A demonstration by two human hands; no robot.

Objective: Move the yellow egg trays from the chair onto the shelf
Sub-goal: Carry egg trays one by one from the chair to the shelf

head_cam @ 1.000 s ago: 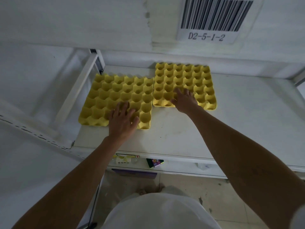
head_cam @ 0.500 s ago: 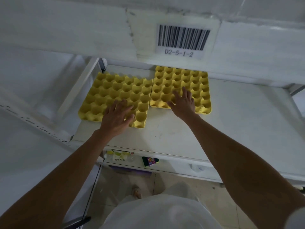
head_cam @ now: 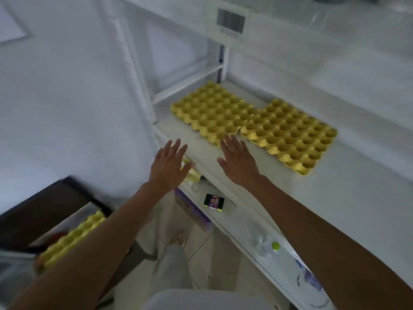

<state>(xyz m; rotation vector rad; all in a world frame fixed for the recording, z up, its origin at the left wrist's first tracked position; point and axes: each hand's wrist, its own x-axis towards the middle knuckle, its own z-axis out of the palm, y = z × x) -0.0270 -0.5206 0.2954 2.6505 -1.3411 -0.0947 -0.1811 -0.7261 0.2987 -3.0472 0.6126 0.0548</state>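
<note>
Two yellow egg trays flat, side by side on shelf

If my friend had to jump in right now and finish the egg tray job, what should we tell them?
Left hand: open, holding nothing, in front of the shelf edge.
Right hand: open, holding nothing, above the shelf near the front of the trays.
Done: two yellow egg trays lie side by side on the shelf, the left tray and the right tray.
Left: at least one yellow tray sits low on the left, partly hidden by the left arm; carry it over.
</note>
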